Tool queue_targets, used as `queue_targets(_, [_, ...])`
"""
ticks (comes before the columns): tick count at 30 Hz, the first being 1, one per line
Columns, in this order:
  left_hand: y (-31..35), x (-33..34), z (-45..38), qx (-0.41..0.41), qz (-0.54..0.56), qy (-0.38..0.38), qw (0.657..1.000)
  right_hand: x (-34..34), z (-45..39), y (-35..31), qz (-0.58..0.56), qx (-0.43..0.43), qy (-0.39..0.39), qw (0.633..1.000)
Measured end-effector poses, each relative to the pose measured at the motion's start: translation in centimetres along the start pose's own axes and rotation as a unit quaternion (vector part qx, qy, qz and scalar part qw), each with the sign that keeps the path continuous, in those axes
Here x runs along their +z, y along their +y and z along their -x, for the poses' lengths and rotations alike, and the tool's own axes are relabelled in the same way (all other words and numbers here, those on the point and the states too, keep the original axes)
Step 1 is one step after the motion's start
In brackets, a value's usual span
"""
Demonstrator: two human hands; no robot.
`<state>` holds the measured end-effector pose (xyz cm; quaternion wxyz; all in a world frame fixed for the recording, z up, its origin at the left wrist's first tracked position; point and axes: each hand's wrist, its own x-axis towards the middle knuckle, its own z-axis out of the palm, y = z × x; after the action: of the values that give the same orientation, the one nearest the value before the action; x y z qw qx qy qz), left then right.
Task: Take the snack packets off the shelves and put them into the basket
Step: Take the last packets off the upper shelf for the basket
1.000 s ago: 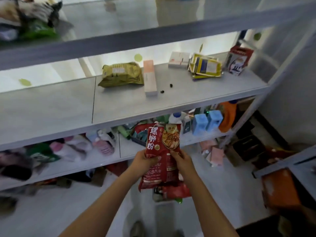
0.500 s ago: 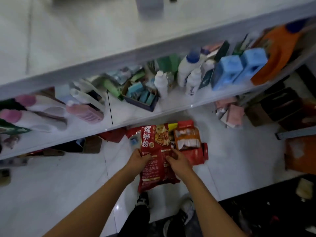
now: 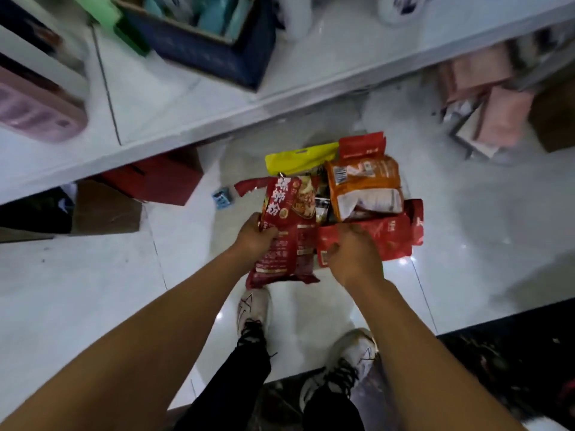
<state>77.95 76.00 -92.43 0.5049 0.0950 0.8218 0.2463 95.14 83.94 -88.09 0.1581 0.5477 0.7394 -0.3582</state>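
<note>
The left hand (image 3: pixel 256 236) grips the red snack packet (image 3: pixel 287 231) by its left edge above the packet-filled basket (image 3: pixel 370 234), while the right hand (image 3: pixel 353 255), fingers curled, seemingly holds nothing.

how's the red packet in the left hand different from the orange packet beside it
The red packet is gripped at its edge by the left hand; the orange packet lies untouched on the pile. The red one is dark red with large pale characters and a food picture; the orange one shows a barcode and a whitish panel. Both are soft sealed snack bags.
</note>
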Motion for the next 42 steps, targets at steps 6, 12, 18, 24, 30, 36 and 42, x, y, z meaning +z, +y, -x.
queue_targets(6, [-2.1, 4.2, -6.0, -0.023, -0.039, 0.037, 0.998, 2.8, -3.3, 2.8, 0.016, -0.015, 0.028, 0.999])
queue_targets(12, [-4.6, 6.2, -7.2, -0.034, -0.122, 0.008, 0.992, 3.9, -2.6, 3.1, 0.034, -0.023, 0.004, 0.999])
queue_targets(18, [-2.4, 5.5, -4.1, 0.061, -0.266, 0.013, 0.962, 1.8, -1.5, 3.2, 0.08, -0.045, 0.007, 0.996])
queue_targets(24, [6.7, 7.0, 4.6, 0.249, -0.393, -0.066, 0.883, -5.4, 3.2, 4.1, 0.148, -0.053, 0.032, 0.987])
queue_targets(30, [22.8, 5.4, 19.5, 0.377, -0.454, -0.067, 0.805, -23.2, 11.0, 3.1, 0.214, -0.037, 0.098, 0.971])
queue_targets(36, [44.7, -0.2, 39.7, 0.47, -0.506, -0.036, 0.722, -46.4, 21.7, -1.5, 0.267, -0.04, 0.268, 0.925])
queue_targets(42, [61.0, -7.7, 62.4, 0.63, -0.446, 0.088, 0.63, -67.9, 35.7, -10.3, 0.261, -0.094, 0.444, 0.852])
